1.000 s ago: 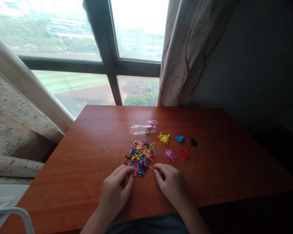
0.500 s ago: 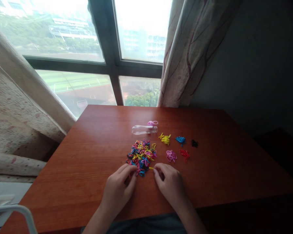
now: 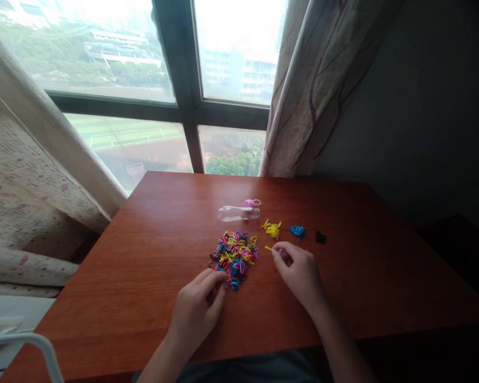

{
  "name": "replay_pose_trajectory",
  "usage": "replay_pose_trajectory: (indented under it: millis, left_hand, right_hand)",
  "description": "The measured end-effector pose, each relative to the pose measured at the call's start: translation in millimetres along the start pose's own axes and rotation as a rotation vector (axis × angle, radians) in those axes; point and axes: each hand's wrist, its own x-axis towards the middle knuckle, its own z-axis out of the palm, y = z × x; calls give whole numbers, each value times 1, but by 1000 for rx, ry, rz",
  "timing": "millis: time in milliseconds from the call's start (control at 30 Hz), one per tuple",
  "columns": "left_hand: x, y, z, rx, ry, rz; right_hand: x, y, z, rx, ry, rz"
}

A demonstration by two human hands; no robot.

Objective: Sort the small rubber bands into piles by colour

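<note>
Between the finger and thumb of my right hand (image 3: pixel 297 271) is a yellow rubber band (image 3: pixel 267 248), its end poking out to the left. This hand is just below the yellow pile (image 3: pixel 272 229) and covers most of the pink and red piles. My left hand (image 3: pixel 201 303) rests at the near left edge of a mixed heap of coloured rubber bands (image 3: pixel 235 252). Its thumb and fingertips are curled closely together at the heap, and whatever they may pinch is hidden. A blue pile (image 3: pixel 297 232) and a small black pile (image 3: pixel 320 236) lie farther right.
Behind the heap a clear plastic bottle (image 3: pixel 238 214) lies on its side, with a pink looped cap (image 3: pixel 252 202) beyond it. The wooden table (image 3: pixel 151 239) meets a window and curtains at the back. A white curved tube (image 3: pixel 43 346) is at the lower left.
My right hand has carried the yellow rubber band away from the heap, up and to the right, now over the pink and red piles. My left hand has stayed at the heap.
</note>
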Motion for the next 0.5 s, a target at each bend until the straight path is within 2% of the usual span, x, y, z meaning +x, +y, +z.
replay_pose_trajectory:
  millis: [100, 233, 500]
  left_hand:
    - [0, 0, 0, -6, 11, 4]
    - [0, 1, 0, -11, 15, 6]
    - [1, 3, -2, -12, 18, 3]
  right_hand:
    - [32, 16, -6, -108, 19, 27]
    - [63, 30, -5, -268, -23, 84]
    - [76, 40, 1, -307, -81, 98]
